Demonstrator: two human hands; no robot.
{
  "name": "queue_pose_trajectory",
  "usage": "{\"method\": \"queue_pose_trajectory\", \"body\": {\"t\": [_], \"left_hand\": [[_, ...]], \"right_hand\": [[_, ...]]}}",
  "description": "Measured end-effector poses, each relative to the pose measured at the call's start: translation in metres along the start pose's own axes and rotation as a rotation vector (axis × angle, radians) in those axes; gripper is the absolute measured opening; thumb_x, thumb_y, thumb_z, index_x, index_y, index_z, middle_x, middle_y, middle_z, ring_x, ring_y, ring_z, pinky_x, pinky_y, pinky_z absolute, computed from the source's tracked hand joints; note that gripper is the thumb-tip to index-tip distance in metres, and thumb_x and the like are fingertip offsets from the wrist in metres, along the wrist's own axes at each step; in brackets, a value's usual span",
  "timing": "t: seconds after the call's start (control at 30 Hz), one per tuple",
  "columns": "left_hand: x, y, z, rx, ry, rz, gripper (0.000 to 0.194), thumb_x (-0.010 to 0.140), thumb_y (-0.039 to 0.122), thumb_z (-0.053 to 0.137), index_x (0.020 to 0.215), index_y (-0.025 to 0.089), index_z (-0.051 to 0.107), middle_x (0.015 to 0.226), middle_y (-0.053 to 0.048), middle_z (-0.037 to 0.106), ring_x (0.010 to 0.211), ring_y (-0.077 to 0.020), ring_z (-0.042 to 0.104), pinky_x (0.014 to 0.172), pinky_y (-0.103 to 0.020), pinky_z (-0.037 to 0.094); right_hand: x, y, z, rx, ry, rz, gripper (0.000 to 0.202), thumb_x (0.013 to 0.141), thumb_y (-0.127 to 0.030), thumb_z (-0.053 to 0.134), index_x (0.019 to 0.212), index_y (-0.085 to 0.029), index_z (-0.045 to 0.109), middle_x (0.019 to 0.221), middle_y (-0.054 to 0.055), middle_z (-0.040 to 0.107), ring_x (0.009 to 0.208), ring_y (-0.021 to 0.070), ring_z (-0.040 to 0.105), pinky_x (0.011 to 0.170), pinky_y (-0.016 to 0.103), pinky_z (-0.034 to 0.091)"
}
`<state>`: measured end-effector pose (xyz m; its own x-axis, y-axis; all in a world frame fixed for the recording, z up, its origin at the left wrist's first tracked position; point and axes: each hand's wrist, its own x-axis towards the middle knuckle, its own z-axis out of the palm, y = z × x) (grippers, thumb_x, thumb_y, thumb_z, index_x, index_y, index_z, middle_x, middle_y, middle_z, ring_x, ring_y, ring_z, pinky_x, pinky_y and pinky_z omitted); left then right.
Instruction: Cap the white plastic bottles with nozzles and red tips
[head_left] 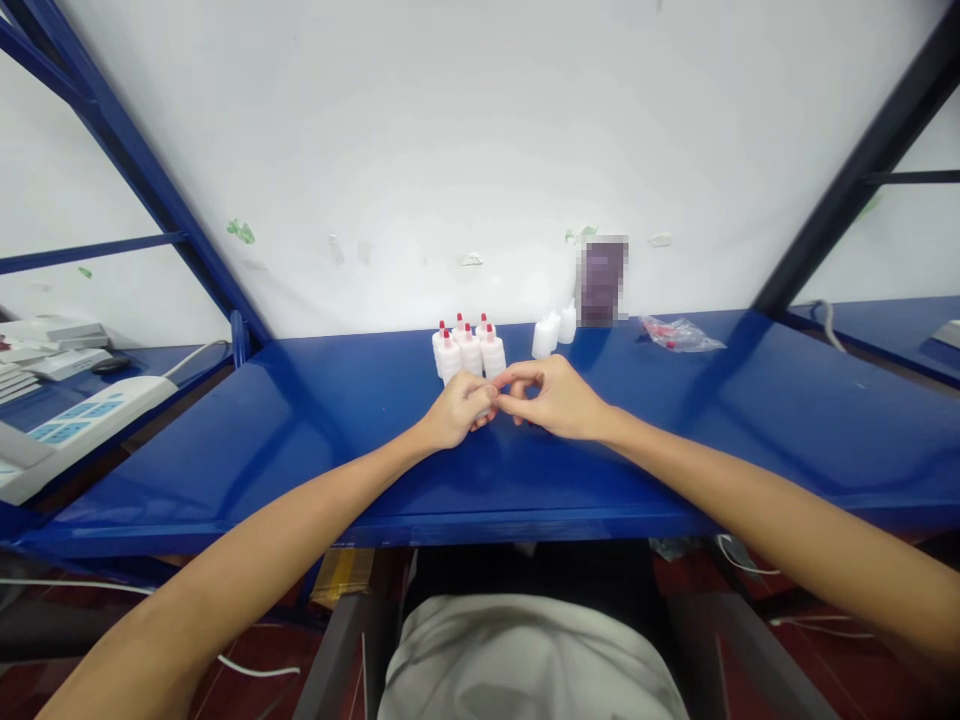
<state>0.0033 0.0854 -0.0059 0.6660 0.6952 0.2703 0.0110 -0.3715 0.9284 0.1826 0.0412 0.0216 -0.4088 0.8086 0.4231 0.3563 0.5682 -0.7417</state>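
My left hand (459, 410) is closed round a small whitish piece, probably a bottle, mostly hidden by its fingers. Touching it from the right, my right hand (551, 398) pinches at the same spot with thumb and forefinger; what lies between those fingertips is too small to make out. Just behind my left hand stand several white bottles with red tips (469, 350), upright in a close group. White bottles without red tips (545, 336) stand further right, behind my right hand.
On the blue table (360, 420), a clear plastic bag with red pieces (681, 335) lies at the back right. A pixelated dark upright object (602, 282) leans at the wall. A white power strip (90, 430) is at the left.
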Motion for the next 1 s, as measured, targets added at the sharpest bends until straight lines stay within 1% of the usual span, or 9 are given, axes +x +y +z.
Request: {"method": "queue_pose_trajectory", "body": {"t": [0.07,0.13,0.23,0.3,0.43,0.57,0.73,0.87,1.0], "left_hand": [[0.000,-0.002,0.001,-0.002,0.057,0.010,0.056,0.085,0.063,0.048,0.065,0.012,0.060,0.047,0.001,0.049,0.041,-0.0086,0.043,0.042,-0.021,0.031],[0.000,-0.004,0.002,-0.017,0.088,-0.008,0.060,0.088,0.063,0.038,0.069,0.012,0.062,0.048,0.000,0.050,0.040,-0.0096,0.044,0.043,-0.022,0.032],[-0.002,-0.003,0.002,0.097,0.019,0.011,0.057,0.093,0.055,0.034,0.065,0.013,0.060,0.049,-0.001,0.050,0.043,-0.0101,0.045,0.046,-0.022,0.035],[-0.005,0.001,0.004,0.273,-0.093,0.103,0.048,0.094,0.045,0.039,0.064,0.014,0.059,0.052,0.000,0.053,0.049,-0.0105,0.049,0.052,-0.022,0.037],[-0.010,0.009,0.006,0.552,-0.215,0.256,0.041,0.096,0.034,0.039,0.066,0.015,0.058,0.057,0.000,0.055,0.054,-0.0106,0.049,0.058,-0.023,0.037],[-0.012,0.012,0.006,0.681,-0.256,0.304,0.045,0.098,0.036,0.038,0.061,0.015,0.053,0.055,0.001,0.051,0.052,-0.0103,0.043,0.058,-0.025,0.034],[-0.010,0.015,-0.001,0.554,-0.195,0.122,0.057,0.101,0.042,0.032,0.058,0.015,0.058,0.051,-0.001,0.053,0.050,-0.0101,0.049,0.058,-0.024,0.038],[-0.005,0.017,-0.006,0.385,-0.102,-0.096,0.061,0.099,0.048,0.030,0.057,0.014,0.059,0.046,0.000,0.049,0.044,-0.0097,0.046,0.052,-0.022,0.039],[-0.002,0.013,-0.012,0.244,-0.042,-0.203,0.055,0.097,0.042,0.028,0.061,0.014,0.058,0.047,0.000,0.049,0.041,-0.0098,0.045,0.047,-0.022,0.038]], "right_hand": [[0.003,0.001,-0.004,0.022,0.034,-0.009,0.016,0.083,-0.033,0.066,0.086,-0.018,0.073,0.053,-0.003,0.062,0.046,0.0108,0.051,0.051,0.027,0.042],[0.008,0.004,-0.013,0.031,0.181,-0.019,0.021,0.082,-0.038,0.068,0.088,-0.018,0.072,0.056,-0.002,0.062,0.047,0.0115,0.051,0.049,0.027,0.040],[0.020,0.012,-0.026,-0.041,0.391,-0.006,0.024,0.083,-0.039,0.067,0.089,-0.016,0.072,0.065,0.000,0.065,0.051,0.0119,0.052,0.050,0.027,0.039],[0.028,0.018,-0.028,-0.170,0.308,-0.017,0.018,0.083,-0.032,0.067,0.086,-0.015,0.073,0.073,0.003,0.068,0.060,0.0132,0.057,0.057,0.028,0.042],[0.036,0.028,-0.011,-0.477,-0.058,-0.050,0.013,0.085,-0.026,0.066,0.087,-0.016,0.074,0.083,0.004,0.071,0.074,0.0159,0.061,0.068,0.028,0.041],[0.033,0.030,-0.010,-0.618,-0.048,-0.025,0.023,0.090,-0.036,0.059,0.088,-0.017,0.072,0.077,0.004,0.068,0.068,0.0153,0.055,0.063,0.028,0.036],[0.021,0.037,-0.045,-0.640,-0.080,-0.102,0.031,0.081,-0.021,0.053,0.052,-0.019,0.041,0.063,0.001,0.050,0.068,0.0143,0.047,0.069,0.030,0.035],[0.017,0.044,-0.062,-0.566,-0.280,0.163,0.034,0.077,-0.018,0.048,0.050,-0.021,0.028,0.050,-0.005,0.026,0.051,0.0099,0.028,0.055,0.030,0.025],[0.016,0.041,-0.062,-0.519,-0.355,0.275,0.042,0.084,-0.031,0.049,0.051,-0.021,0.026,0.049,-0.005,0.024,0.048,0.0093,0.024,0.051,0.030,0.023]]}}
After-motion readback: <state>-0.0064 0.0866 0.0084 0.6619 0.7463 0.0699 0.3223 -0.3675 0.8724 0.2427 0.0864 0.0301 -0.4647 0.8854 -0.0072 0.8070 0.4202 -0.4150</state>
